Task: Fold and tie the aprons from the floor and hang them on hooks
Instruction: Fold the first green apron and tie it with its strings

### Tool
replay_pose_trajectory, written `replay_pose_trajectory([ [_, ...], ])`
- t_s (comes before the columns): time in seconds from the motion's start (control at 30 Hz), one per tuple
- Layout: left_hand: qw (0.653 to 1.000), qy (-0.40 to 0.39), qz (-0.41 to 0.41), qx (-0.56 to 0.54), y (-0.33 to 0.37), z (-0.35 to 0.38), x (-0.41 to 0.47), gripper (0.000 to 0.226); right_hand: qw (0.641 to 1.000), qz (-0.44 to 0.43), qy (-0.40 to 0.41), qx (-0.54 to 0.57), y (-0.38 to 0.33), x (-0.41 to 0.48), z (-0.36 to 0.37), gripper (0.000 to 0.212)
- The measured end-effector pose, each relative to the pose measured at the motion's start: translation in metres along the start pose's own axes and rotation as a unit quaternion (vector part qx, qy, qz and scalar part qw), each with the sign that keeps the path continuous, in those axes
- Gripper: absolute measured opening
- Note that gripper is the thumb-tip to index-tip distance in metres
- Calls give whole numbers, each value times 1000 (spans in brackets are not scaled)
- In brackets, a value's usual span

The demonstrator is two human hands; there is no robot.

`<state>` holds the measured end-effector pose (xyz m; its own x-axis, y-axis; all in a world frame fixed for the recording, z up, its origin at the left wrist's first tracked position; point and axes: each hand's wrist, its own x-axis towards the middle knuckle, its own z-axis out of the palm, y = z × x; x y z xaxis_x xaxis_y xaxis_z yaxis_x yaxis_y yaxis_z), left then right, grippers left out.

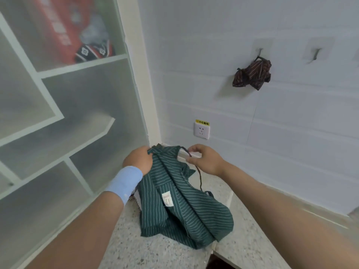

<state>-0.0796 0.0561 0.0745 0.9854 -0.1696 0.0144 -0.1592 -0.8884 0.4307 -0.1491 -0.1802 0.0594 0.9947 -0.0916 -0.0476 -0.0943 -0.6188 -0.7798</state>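
A green striped apron (180, 202) hangs in front of me, bunched and partly folded, with a white label on its cloth. My left hand (138, 160) grips its upper left edge. My right hand (205, 159) pinches the apron's dark strap (198, 175), which loops over the fingers and trails down. On the white wall, a brown striped apron (252, 73) hangs tied in a bundle from a hook (260, 52). A second hook (316, 54) to its right holds nothing.
A cabinet with frosted doors (58, 113) stands close on my left, with red items behind the glass. A wall socket (202, 130) with a yellow label sits low on the wall. The speckled floor (136, 249) lies below, with a bit of patterned cloth (136, 200) behind the apron.
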Motion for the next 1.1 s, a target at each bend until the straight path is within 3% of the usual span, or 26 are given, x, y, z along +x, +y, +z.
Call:
replay_pose_trajectory([
  [0.1, 980, -27, -117, 159, -36, 18, 6, 44, 998, 59, -14, -12, 36, 5, 14, 38],
  [0.17, 964, -66, -114, 233, -45, 37, 8, 61, 993, 105, -41, -24, 65, 8, 24, 32],
  [0.23, 973, -84, -50, 207, -40, 64, 11, 56, 986, 146, -66, -33, 89, 8, 35, 30],
  [0.3, 980, -150, 23, 128, -29, 95, 14, 45, 975, 190, -101, -58, 113, 10, 48, 31],
  [0.43, 932, -356, 70, 26, 2, 164, 9, 36, 926, 277, -191, -172, 158, 3, 75, 30],
  [0.53, 906, -408, 99, 53, 16, 219, 3, 30, 880, 300, -292, -224, 176, -15, 90, 27],
  [0.63, 888, -452, 53, 63, 14, 263, -7, 63, 860, 267, -371, -226, 190, -33, 102, 54],
  [0.7, 881, -465, 25, 90, 8, 275, -8, 60, 883, 264, -335, -196, 197, -37, 107, 48],
  [0.77, 881, -461, 15, 105, 2, 278, -3, 40, 910, 281, -274, -133, 209, -35, 108, 32],
  [0.83, 891, -444, 18, 92, -2, 273, 5, 28, 937, 293, -189, -25, 215, -32, 104, 18],
  [0.9, 902, -430, 18, 43, -2, 257, 13, 28, 935, 321, -102, 112, 213, -29, 95, 24],
  [0.93, 904, -428, 17, 7, -1, 247, 17, 28, 919, 347, -98, 158, 211, -31, 93, 33],
  [1.0, 902, -424, 8, -80, 4, 218, 22, 27, 902, 378, -156, 140, 200, -36, 88, 39],
  [1.1, 889, -419, 1, -182, 12, 169, 24, 30, 907, 353, -145, 177, 194, -40, 87, 37],
])
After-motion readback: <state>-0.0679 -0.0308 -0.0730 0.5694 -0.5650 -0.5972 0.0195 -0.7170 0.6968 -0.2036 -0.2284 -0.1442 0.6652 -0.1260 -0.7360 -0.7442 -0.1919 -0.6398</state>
